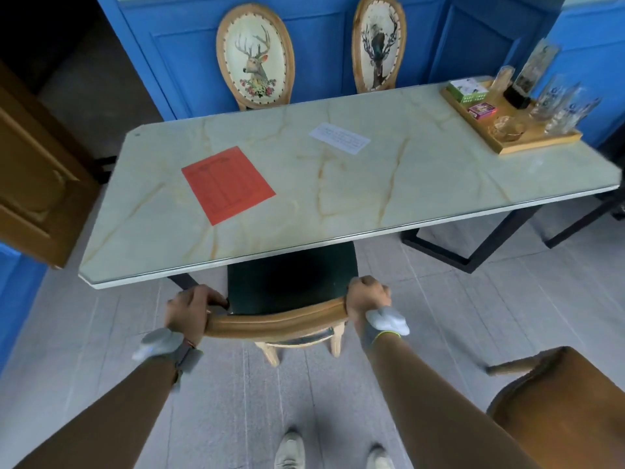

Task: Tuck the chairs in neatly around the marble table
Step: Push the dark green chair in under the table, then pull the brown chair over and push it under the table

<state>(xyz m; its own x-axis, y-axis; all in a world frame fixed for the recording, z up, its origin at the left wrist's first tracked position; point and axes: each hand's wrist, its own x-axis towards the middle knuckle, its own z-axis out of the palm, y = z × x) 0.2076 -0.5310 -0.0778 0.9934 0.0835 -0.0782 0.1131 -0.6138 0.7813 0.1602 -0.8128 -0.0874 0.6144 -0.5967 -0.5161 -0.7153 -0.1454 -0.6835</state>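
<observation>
A wooden chair (277, 321) with a dark green seat stands at the near side of the marble table (422, 184), its seat partly under the table edge. My left hand (192, 311) grips the left end of its curved top rail. My right hand (367, 296) grips the right end. On the far side, two chairs with oval backs, a deer-print chair (255, 55) and a second antler-print chair (378, 42), stand against the table. Another brown chair (561, 407) stands out from the table at the lower right.
A red sheet (228, 184) and a white paper (340, 137) lie on the table. A wooden tray (541, 143) with glasses and small boxes sits at the far right corner. A brown door (30, 170) stands open at left. Blue panelled walls stand behind.
</observation>
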